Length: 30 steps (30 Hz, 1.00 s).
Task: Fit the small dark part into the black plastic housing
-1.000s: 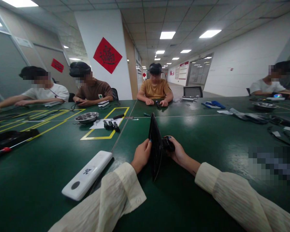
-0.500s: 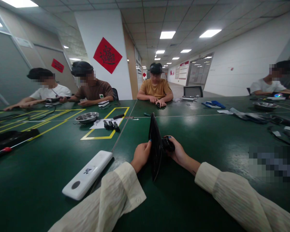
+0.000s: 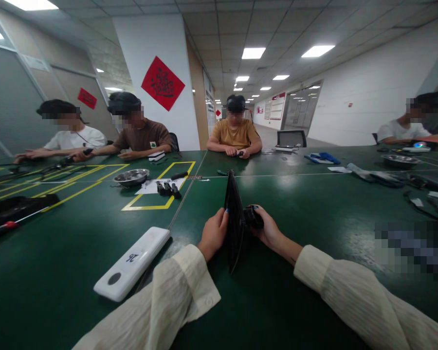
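A thin black panel [image 3: 235, 228] stands on edge between my hands, seen nearly side-on, so its faces are mostly hidden. My left hand [image 3: 214, 231] grips it from the left, with the thumb on its left side and the other fingers out of sight. My right hand [image 3: 270, 229] is closed around a chunky black part [image 3: 253, 218] at the panel's right face. Whether that part is fixed to the panel or only touches it, I cannot tell. To the left of my left forearm lies a white slab-shaped device [image 3: 133, 265] marked 26.
Metal bowls [image 3: 131, 178] and small black parts [image 3: 168, 188] on paper are on the green table [image 3: 299, 296]. A red-handled tool [image 3: 7, 226] lies far left. Cables and grey cloth [image 3: 372, 174] are at right. A co-worker [image 3: 234, 133] sits opposite, others to both sides.
My hands and the black panel have stayed almost still. Across the table, the co-worker's hands have come together around a small dark object. The co-workers' hands at far left have also shifted.
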Each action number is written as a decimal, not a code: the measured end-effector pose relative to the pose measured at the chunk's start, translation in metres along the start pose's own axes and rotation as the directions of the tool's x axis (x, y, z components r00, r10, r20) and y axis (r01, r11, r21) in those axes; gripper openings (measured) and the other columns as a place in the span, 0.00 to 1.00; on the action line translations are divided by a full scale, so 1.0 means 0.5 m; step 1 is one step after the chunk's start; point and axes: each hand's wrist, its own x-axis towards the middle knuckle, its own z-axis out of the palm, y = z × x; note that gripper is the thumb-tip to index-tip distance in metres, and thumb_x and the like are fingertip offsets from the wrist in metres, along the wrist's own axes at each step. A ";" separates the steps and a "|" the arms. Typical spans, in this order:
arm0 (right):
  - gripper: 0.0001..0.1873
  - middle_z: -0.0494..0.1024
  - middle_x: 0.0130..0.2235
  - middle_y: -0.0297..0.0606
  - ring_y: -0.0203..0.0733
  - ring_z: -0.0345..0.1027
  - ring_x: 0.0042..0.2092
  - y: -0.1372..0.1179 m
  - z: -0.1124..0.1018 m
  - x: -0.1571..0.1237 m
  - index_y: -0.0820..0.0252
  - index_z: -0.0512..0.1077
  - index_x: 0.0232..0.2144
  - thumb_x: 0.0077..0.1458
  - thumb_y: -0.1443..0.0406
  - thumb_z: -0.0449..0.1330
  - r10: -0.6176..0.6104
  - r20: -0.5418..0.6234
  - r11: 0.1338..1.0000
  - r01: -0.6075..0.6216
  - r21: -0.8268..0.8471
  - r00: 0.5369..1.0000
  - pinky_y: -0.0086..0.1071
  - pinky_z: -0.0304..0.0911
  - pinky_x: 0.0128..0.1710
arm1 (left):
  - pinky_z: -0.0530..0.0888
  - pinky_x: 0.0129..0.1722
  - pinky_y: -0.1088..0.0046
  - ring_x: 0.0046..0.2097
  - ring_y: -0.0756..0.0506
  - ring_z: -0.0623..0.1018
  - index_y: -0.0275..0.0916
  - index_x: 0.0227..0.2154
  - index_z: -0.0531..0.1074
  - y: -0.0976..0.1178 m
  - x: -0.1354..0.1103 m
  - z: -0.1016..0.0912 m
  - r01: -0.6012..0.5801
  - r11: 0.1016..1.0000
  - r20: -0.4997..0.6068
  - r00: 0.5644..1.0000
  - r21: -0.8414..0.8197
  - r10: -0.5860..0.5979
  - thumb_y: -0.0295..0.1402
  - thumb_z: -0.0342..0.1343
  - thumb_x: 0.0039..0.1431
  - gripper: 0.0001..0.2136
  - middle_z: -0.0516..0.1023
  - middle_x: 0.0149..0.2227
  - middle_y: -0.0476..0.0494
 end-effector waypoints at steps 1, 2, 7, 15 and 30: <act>0.13 0.70 0.27 0.31 0.36 0.62 0.23 0.001 -0.001 0.000 0.53 0.65 0.35 0.45 0.57 0.55 -0.004 0.001 1.000 0.004 -0.004 1.000 0.23 0.50 0.14 | 0.63 0.30 0.76 0.29 0.48 0.70 0.39 0.27 0.62 0.000 0.000 0.001 0.001 1.000 0.002 1.000 -0.010 -0.001 0.39 0.36 0.62 0.15 0.70 0.27 0.48; 0.13 0.71 0.27 0.31 0.36 0.62 0.23 0.001 -0.001 0.001 0.53 0.65 0.35 0.45 0.57 0.55 -0.005 0.001 1.000 0.005 -0.009 1.000 0.23 0.50 0.14 | 0.64 0.31 0.76 0.30 0.48 0.70 0.39 0.27 0.62 0.000 0.000 0.001 0.007 1.000 0.003 1.000 -0.014 -0.007 0.39 0.35 0.62 0.15 0.70 0.27 0.47; 0.12 0.71 0.27 0.31 0.36 0.62 0.23 0.000 0.001 0.000 0.53 0.66 0.34 0.46 0.58 0.54 0.009 -0.003 1.000 -0.009 -0.004 1.000 0.24 0.52 0.15 | 0.64 0.35 0.74 0.34 0.46 0.72 0.39 0.32 0.64 0.010 -0.004 -0.003 0.053 0.996 0.005 0.999 0.077 -0.054 0.34 0.37 0.61 0.11 0.72 0.30 0.45; 0.13 0.71 0.28 0.31 0.36 0.62 0.23 -0.001 0.002 0.000 0.53 0.66 0.35 0.46 0.57 0.54 0.005 -0.002 1.000 -0.005 -0.015 1.000 0.23 0.51 0.15 | 0.64 0.31 0.75 0.32 0.47 0.72 0.38 0.28 0.67 0.009 -0.004 -0.006 0.028 0.998 0.016 0.999 0.055 -0.029 0.38 0.35 0.62 0.17 0.74 0.29 0.44; 0.11 0.70 0.26 0.31 0.36 0.62 0.22 -0.006 0.006 -0.004 0.53 0.65 0.34 0.46 0.58 0.54 0.020 -0.027 1.000 -0.021 -0.012 0.999 0.23 0.49 0.14 | 0.62 0.27 0.76 0.28 0.46 0.71 0.36 0.19 0.67 0.004 0.001 -0.001 0.145 0.989 0.015 0.989 -0.041 -0.145 0.40 0.38 0.58 0.20 0.71 0.22 0.45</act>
